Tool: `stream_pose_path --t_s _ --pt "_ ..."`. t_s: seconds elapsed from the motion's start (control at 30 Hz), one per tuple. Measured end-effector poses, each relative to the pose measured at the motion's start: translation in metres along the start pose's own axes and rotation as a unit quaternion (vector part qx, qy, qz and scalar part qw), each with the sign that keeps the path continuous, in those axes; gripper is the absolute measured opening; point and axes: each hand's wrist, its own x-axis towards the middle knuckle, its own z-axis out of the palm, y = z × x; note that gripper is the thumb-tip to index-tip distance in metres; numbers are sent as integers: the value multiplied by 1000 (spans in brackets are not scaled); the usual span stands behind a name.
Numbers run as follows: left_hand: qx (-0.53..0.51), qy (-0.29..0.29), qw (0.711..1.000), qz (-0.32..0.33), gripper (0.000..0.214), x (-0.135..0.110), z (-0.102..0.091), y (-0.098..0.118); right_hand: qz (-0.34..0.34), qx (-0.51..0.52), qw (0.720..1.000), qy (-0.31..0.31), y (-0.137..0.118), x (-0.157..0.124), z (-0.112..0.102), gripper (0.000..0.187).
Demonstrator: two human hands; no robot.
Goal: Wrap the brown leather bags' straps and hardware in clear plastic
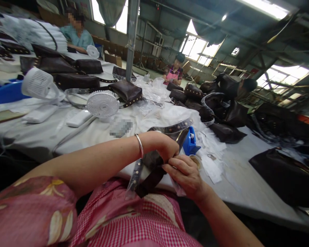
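My left hand is closed around a dark brown studded strap at the table's near edge; a silver bangle sits on that wrist. My right hand is just below it, fingers curled and pinching the same strap together with a piece of clear plastic wrap. The strap hangs down over my lap, and another studded length arches up behind my left hand. A blue tool lies on the table right behind my hands.
Two small white fans stand on the white-covered table at left. Dark brown bags and a heap lie across the middle and right. Two people sit at the far side. A metal pillar rises behind.
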Motion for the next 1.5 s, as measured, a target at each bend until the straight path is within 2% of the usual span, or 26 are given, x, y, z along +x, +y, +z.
stream_pose_path --t_s 0.07,0.13,0.23,0.33,0.47,0.57,0.77,1.07,1.23,1.33,1.5 --pt "-27 32 999 -2 18 1 3 -5 40 30 998 32 2 -2 2 23" --pt "-67 79 995 -6 11 -2 9 -13 119 73 986 86 5 -5 6 22" --pt "-130 181 975 -19 6 -15 21 -29 257 151 942 154 8 -8 11 14" --pt "-183 277 943 -30 17 -35 36 -35 362 220 890 168 7 -7 15 10" --pt "-229 326 917 -28 22 -59 55 -25 432 282 836 186 5 -6 22 15" --pt "-253 351 901 -24 25 -64 64 -15 447 304 817 200 4 -6 26 17" --pt "-213 403 889 -48 14 -51 67 -9 456 306 809 208 0 -4 25 19" --pt "-157 429 888 -55 13 -45 70 -7 426 260 840 212 -6 1 21 15" --pt "-166 429 886 -52 10 -38 74 -10 440 283 823 220 -4 -1 21 17" --pt "-192 446 871 -72 21 -38 77 -12 446 293 815 226 -4 -2 23 17" --pt "-199 476 853 -76 10 -48 81 -8 443 296 816 223 -2 -3 25 16"
